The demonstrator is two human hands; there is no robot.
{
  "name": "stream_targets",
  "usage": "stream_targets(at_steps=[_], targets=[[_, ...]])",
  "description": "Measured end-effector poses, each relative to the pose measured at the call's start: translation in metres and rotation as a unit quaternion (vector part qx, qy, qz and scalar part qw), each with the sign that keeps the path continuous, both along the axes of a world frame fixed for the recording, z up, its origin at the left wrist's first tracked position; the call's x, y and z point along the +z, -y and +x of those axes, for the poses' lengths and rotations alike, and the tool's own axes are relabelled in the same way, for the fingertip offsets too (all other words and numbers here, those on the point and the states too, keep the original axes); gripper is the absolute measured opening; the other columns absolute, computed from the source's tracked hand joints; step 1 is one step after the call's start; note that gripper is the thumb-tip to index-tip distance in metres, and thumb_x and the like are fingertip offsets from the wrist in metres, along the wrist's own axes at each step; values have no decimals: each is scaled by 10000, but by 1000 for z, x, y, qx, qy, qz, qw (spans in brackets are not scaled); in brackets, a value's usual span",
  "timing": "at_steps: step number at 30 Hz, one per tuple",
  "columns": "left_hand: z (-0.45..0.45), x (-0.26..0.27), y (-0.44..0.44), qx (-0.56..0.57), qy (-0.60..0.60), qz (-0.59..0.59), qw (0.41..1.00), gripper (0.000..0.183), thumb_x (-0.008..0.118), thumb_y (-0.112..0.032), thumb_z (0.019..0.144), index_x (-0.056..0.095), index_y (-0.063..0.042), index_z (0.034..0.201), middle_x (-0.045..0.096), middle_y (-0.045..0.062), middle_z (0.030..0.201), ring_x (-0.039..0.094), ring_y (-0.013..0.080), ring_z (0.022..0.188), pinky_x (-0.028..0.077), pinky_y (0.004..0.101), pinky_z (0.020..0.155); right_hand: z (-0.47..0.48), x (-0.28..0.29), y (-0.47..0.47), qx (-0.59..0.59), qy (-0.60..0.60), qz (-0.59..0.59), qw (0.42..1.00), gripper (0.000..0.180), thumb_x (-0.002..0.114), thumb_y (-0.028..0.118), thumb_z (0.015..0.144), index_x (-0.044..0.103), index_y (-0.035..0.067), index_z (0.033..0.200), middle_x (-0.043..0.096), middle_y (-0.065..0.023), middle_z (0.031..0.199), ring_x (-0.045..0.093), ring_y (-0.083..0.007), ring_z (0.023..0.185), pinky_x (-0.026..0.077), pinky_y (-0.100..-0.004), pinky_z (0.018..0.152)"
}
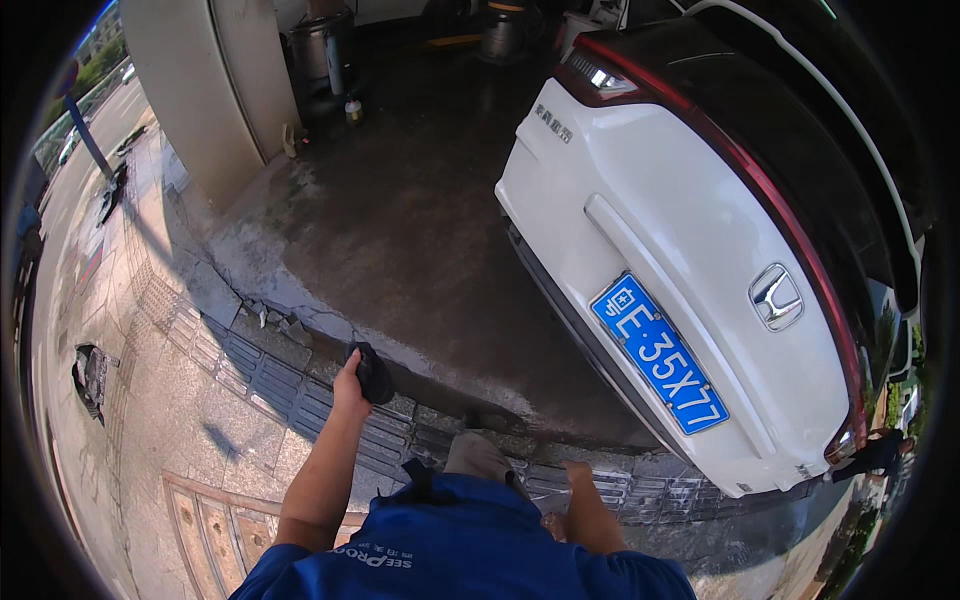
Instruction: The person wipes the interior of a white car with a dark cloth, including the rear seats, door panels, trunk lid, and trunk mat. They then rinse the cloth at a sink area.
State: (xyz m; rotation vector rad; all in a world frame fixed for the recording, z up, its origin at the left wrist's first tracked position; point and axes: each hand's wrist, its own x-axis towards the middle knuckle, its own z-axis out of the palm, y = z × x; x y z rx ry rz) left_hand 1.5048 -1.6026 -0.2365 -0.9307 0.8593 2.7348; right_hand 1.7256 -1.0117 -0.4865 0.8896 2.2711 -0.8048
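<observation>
My left hand (352, 386) is closed around a black cloth-like item (371, 373) and hangs over the tactile paving near a broken kerb edge. My right hand (577, 472) hangs low beside my body, close to the rear of a white Honda car (675, 180); its fingers are small and partly hidden, so whether it holds anything cannot be told. The car's tailgate is closed, with a blue licence plate (660, 352), a chrome badge (776, 297) and a red light strip in view.
A wet dark floor (397, 217) lies beyond the raised kerb. At the back stand a pillar (217, 97), metal drums (319, 56) and a small bottle (353, 112). Rubble lies at the kerb (289, 326). A dark cloth (91, 375) is on the pavement, and a person (874, 455) stands far right.
</observation>
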Motion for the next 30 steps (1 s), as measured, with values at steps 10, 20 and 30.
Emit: stream_targets(at_steps=[10,20,30], targets=[[84,-94,167,216,225,-337,888,486,760,-320,879,611,5,1208,681,130,1042,693,273,865,584,414,764,-124,35,52,51,254,-58,964,406,690,360,935,637,53,1195,665,-163,1115,659,-325,931,527,-493,748],[153,-101,113,205,575,-328,721,216,760,-155,854,686,-27,1011,686,62,894,667,191,831,559,360,741,-466,21,160,189,17,-44,981,536,570,456,919,710,2,1167,668,-258,1207,643,-415,1118,495,-451,998],[-295,-99,236,78,531,-374,757,431,779,-192,828,634,17,1175,701,119,1056,680,239,892,566,407,801,-756,58,288,345,6,-37,938,558,599,504,920,703,21,1180,699,-219,1144,668,-398,1042,519,-433,947]])
